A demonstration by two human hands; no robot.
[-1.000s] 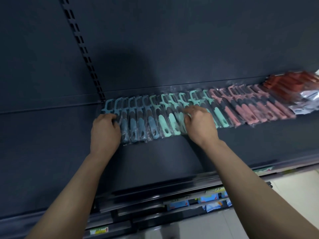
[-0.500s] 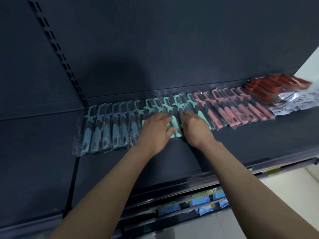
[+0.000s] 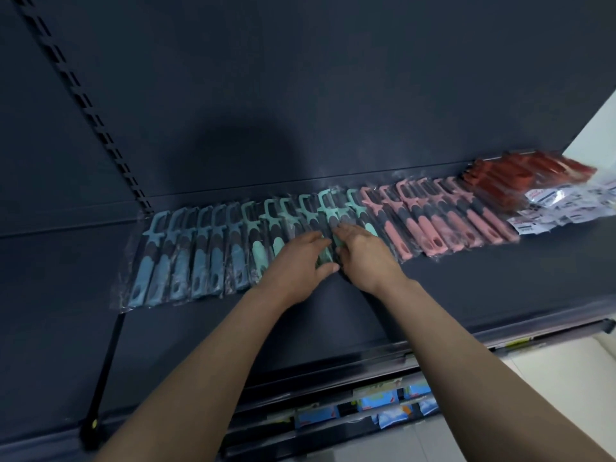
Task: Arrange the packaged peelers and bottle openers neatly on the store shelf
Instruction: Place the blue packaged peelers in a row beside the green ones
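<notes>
Shelf (image 3: 433, 295): mint peeler (image 3: 331, 221) between left hand (image 3: 296, 265), right hand (image 3: 363, 255)

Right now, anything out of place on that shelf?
Yes, at the right end. The red packs and white-label packs lie in a loose, overlapping heap, angled off the row. The blue peelers, mint peelers and pink peelers form an even fan. Nothing looks spilled or damaged.

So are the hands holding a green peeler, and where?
The right hand presses on the handle ends of the mint-green packaged peelers. The left hand covers them too, thumb at a pack's bottom edge, maybe pinching it: can't tell.
</notes>
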